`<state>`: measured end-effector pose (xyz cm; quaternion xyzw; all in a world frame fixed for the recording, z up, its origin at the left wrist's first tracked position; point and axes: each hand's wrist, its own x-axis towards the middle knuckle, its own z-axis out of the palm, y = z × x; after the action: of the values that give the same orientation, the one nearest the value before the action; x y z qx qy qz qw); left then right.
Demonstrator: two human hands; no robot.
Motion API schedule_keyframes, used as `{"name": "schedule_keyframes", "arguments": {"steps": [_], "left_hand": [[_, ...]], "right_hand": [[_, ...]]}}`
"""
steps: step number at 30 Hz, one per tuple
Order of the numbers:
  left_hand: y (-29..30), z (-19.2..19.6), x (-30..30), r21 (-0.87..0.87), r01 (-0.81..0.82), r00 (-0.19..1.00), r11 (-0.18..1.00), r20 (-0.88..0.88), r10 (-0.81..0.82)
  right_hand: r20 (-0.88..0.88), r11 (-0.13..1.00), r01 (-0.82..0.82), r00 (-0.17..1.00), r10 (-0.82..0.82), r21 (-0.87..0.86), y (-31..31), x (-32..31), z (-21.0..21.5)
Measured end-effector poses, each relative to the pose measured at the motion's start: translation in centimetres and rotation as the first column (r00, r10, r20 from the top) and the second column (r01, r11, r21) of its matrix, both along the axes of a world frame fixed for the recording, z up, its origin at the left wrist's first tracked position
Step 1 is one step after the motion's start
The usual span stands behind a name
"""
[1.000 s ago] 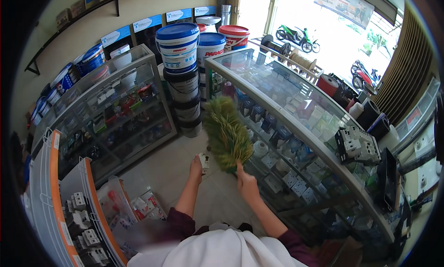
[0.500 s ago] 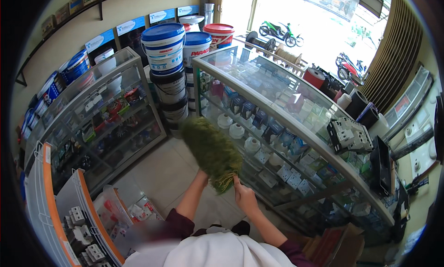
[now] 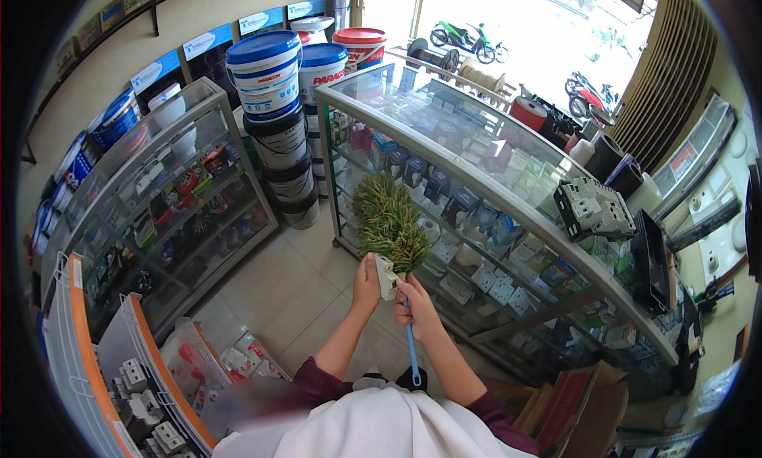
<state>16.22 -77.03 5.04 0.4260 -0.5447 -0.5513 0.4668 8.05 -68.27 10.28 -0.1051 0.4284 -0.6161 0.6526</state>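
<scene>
A shaggy green-yellow duster point(image 3: 387, 216) with a thin blue handle point(image 3: 412, 343) is in my right hand point(image 3: 418, 309), whose fingers are wrapped round the handle just below the fibres. My left hand point(image 3: 366, 290) grips the side of a small cream-white plastic piece point(image 3: 387, 277), angular in shape; its exact kind I cannot make out. The piece lies between my two hands, against the lower end of the duster's fibres. Beyond the duster stands a glass display case point(image 3: 492, 180) full of boxed goods and white electrical fittings.
Stacked paint pails point(image 3: 274, 125) stand between this case and another glass cabinet point(image 3: 171, 192) on the left. An orange-edged rack point(image 3: 151, 339) is at the near left. Cardboard boxes point(image 3: 567, 410) sit at the near right. A grey-white electrical part point(image 3: 594, 210) rests on the case top.
The duster has swung from slanting left to nearly upright, and its blur is gone. Its handle and the cream-white piece now show. My hands have moved slightly up and closer together.
</scene>
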Motion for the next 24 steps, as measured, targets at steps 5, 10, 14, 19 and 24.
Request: {"name": "schedule_keyframes", "arguments": {"steps": [5,10,14,19,24], "left_hand": [[0.1,-0.4,-0.3,-0.014,0.026,0.998,1.000,-0.055,-0.027],[0.2,-2.1,-0.9,0.203,0.112,0.975,0.973,-0.212,-0.068],[1.2,-0.6,-1.4,0.324,0.164,0.948,0.932,-0.313,-0.057],[1.1,0.2,-1.8,0.397,0.141,0.952,0.907,-0.305,-0.014],[0.0,1.1,-1.7,0.466,0.187,0.958,0.865,-0.281,-0.056]], "right_hand": [[0.033,0.999,0.051,0.998,-0.050,-0.018,0.0,0.5,1.0],[0.018,0.998,0.030,0.999,-0.029,-0.048,0.1,0.0,0.7],[-0.013,0.997,0.027,1.000,-0.028,-0.078,0.2,-0.4,0.8],[-0.025,0.993,0.019,0.999,-0.022,-0.120,-0.1,-0.8,0.6],[-0.083,0.987,0.107,0.990,-0.117,-0.121,-0.2,-1.2,1.5]]}}
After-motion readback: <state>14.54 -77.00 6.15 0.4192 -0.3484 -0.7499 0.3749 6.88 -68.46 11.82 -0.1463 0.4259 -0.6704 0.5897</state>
